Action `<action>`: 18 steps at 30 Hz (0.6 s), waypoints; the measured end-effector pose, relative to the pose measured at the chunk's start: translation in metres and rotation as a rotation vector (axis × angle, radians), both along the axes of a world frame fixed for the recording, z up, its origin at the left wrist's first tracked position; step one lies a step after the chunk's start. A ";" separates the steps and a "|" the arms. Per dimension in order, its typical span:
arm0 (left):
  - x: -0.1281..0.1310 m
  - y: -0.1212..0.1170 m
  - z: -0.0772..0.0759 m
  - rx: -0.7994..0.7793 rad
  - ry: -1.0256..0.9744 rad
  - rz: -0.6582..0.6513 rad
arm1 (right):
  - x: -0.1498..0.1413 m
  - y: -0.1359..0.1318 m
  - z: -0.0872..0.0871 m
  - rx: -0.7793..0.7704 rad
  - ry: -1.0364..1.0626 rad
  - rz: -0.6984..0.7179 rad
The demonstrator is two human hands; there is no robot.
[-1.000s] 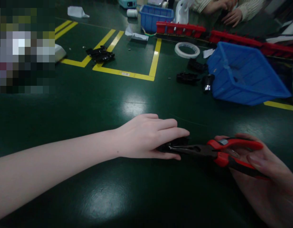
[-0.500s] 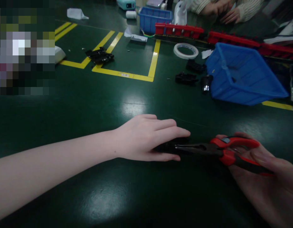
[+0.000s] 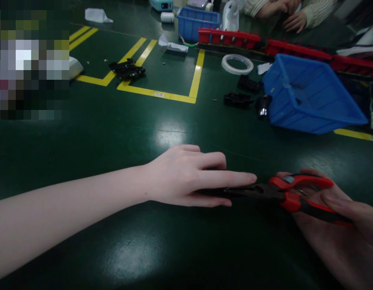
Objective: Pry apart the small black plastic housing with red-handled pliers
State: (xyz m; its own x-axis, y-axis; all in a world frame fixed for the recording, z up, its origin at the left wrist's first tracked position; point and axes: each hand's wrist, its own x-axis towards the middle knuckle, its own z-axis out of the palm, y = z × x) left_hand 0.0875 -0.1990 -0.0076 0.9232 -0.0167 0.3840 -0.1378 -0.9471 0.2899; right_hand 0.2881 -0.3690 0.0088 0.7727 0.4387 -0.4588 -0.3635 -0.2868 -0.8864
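My left hand (image 3: 192, 177) lies flat on the dark green table (image 3: 119, 137), fingers stretched over a small black part that is almost wholly hidden beneath them. Its middle finger reaches out along the jaws of the red-handled pliers (image 3: 283, 195). My right hand (image 3: 337, 225) is wrapped round the pliers' handles at the lower right. The dark jaws point left and run in under my left fingers.
A tilted blue bin (image 3: 310, 96) lies at the right, with black parts (image 3: 237, 99) beside it. A tape roll (image 3: 237, 63), red trays (image 3: 231, 37), a smaller blue bin (image 3: 195, 22) and black parts (image 3: 127, 70) by yellow lines sit farther back. Another person's hands (image 3: 292, 18) work at the top.
My left middle finger has stretched out to the right along the pliers' jaws. The pliers and my right hand have shifted slightly right.
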 end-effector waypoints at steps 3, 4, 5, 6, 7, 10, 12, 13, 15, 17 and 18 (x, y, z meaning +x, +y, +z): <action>0.000 0.000 -0.001 0.002 -0.019 -0.009 | 0.002 -0.002 -0.001 0.027 -0.016 0.021; 0.000 0.000 -0.001 -0.001 -0.025 -0.012 | 0.002 -0.002 -0.001 0.032 -0.010 0.013; 0.000 0.000 -0.001 -0.006 -0.032 -0.013 | 0.002 -0.002 -0.001 0.036 0.005 -0.001; 0.000 0.000 -0.001 -0.010 -0.040 -0.015 | 0.002 -0.002 -0.001 0.037 0.022 -0.019; 0.000 0.000 -0.001 -0.013 -0.045 -0.016 | 0.002 -0.002 -0.001 0.037 0.040 -0.039; 0.000 0.000 0.000 -0.018 -0.040 -0.015 | 0.002 -0.001 -0.001 0.022 0.065 -0.078; 0.000 0.000 0.000 -0.019 -0.033 -0.011 | 0.003 0.000 -0.001 0.009 0.060 -0.074; 0.000 0.000 0.000 -0.021 -0.033 -0.009 | 0.003 0.000 -0.002 0.006 0.052 -0.066; 0.000 0.000 -0.001 -0.025 -0.035 -0.009 | 0.004 0.000 -0.003 0.004 0.031 -0.046; 0.000 0.000 -0.001 -0.026 -0.042 -0.009 | 0.004 0.000 -0.004 0.005 0.005 -0.024; 0.000 0.000 -0.001 -0.025 -0.048 -0.008 | 0.004 0.000 -0.005 0.004 -0.004 -0.019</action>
